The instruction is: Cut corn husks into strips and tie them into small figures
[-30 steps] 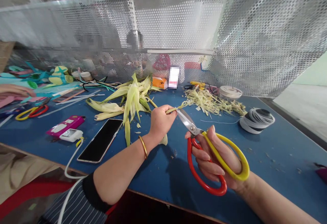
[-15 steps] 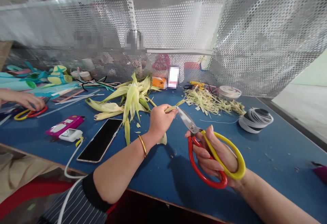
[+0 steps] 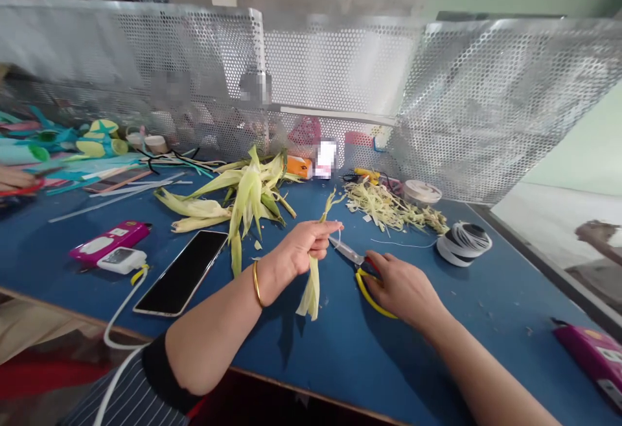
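Observation:
My left hand (image 3: pixel 305 244) is closed around a strip of pale green corn husk (image 3: pixel 311 291). The husk's broad end hangs below my fist, and its twisted tip sticks up above it. A short white thread shows by the outstretched index finger. To the right, my right hand (image 3: pixel 405 286) grips a pair of scissors (image 3: pixel 348 253) with red and yellow handles, back of the hand upward. The metal blades point left, close to my left fingers; whether they touch the thread I cannot tell. My palm hides most of the red handle.
A pile of corn husks (image 3: pixel 250 192) lies behind my left hand, with shredded husk (image 3: pixel 383 204) farther right. A thread spool (image 3: pixel 464 244) stands at right. Left are a phone (image 3: pixel 182 273), a magenta box (image 3: pixel 111 243) and another person's hand (image 3: pixel 17 178). A perforated metal screen (image 3: pixel 335 63) closes the back.
My right hand has turned over with the scissors and dropped lower. My left hand has moved down slightly and turned, so the husk now hangs upright. The view has shifted right.

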The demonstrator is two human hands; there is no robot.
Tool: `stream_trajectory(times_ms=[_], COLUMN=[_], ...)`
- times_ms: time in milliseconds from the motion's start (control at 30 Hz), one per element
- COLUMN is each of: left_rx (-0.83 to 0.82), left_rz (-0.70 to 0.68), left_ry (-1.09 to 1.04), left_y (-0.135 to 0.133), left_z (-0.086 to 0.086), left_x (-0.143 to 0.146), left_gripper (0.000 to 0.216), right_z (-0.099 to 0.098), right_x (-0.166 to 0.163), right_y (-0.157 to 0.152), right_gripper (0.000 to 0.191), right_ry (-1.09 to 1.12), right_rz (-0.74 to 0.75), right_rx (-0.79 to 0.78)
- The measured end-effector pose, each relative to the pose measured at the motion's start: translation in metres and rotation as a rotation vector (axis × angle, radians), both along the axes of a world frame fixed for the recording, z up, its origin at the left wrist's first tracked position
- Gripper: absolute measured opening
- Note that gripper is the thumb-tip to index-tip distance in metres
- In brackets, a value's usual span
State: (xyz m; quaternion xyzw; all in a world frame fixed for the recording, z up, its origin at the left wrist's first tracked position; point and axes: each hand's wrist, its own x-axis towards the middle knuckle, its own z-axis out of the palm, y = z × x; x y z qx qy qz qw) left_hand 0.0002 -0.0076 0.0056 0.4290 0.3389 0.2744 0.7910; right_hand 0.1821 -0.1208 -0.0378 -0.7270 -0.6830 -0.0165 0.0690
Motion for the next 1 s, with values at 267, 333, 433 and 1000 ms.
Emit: stream_trajectory(times_ms=[267, 333, 433, 1000], left_rx=[0.0, -0.003, -0.036, -0.244], left_rz=[-0.068, -0.084, -0.046, 0.187], left_ry=[-0.022, -0.02, -0.02, -0.196], left_y=[-0.019, -0.021, -0.02, -0.014], left_z=[-0.014, -0.016, -0.017, -0.02], left_x=[0.012, 0.012, 0.013, 0.015], left_gripper=[0.033, 0.034, 0.037, 0.026], right_z=[0.002, 0.002, 0.008, 0.05], right_x=[-0.018, -0.028, -0.032, 0.038], right_y=[0.019, 0.024, 0.028, 0.069], right_gripper=[0.045, 0.043, 0.042, 0.018], right_ry=[1.131, 1.318, 1.391, 0.242], right_rz=[-0.014, -0.01, 0.033, -0.301], right_rx=[0.167, 0.1, 0.061, 0.536])
